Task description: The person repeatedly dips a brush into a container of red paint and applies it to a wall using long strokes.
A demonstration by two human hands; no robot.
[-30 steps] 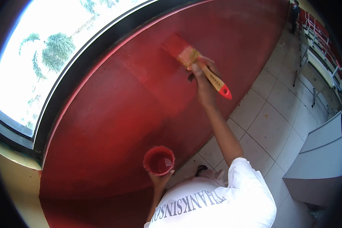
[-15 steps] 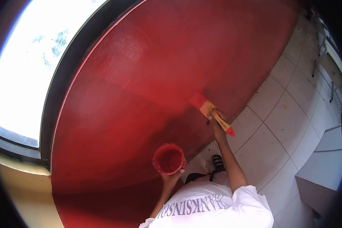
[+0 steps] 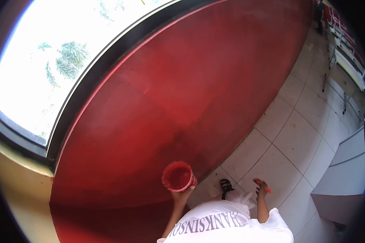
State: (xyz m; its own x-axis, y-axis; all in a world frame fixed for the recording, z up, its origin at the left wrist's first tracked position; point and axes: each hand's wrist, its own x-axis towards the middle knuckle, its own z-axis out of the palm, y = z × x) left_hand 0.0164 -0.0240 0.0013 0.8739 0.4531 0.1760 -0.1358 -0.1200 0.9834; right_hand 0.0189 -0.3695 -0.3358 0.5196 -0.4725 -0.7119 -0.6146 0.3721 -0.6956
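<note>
My left hand (image 3: 183,195) grips a small red paint bucket (image 3: 170,189) from below and its right side; the bucket's mouth faces me and its inside is coated red. Low on the right, away from the wall, my right hand (image 3: 263,188) is closed on a paintbrush (image 3: 257,181). Red bristles stick out on one side of the fingers and the handle's red end on the other; the middle of the handle is hidden. The red-painted wall (image 3: 158,105) fills the centre, with darker, uneven patches just above the bucket.
A dark-framed window (image 3: 36,81) borders the wall on the left, above a yellow wall section (image 3: 24,190). Pale floor tiles (image 3: 288,146) run along the right. Desks or tables (image 3: 344,65) stand at the upper right, and a grey box-like piece (image 3: 340,178) at the lower right. A person (image 3: 319,16) stands far off.
My right hand has left the wall with the paintbrush and come down and right, close to my body. The bucket has barely moved. My view has shifted, showing more of the window and desks.
</note>
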